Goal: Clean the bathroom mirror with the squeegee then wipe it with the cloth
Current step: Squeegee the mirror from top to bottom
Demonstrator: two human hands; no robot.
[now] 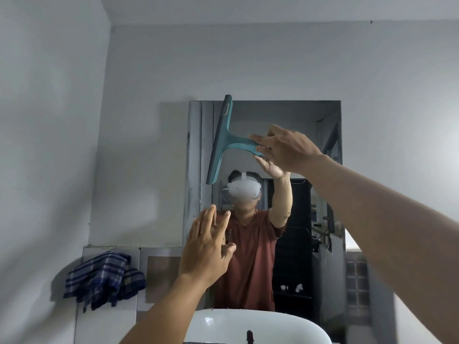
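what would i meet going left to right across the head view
blue-and-white plaid cloth → open left hand → right hand holding the handle of the teal plastic squeegee

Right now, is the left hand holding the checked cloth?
No, the left hand is open and empty; the checked cloth hangs on the wall.
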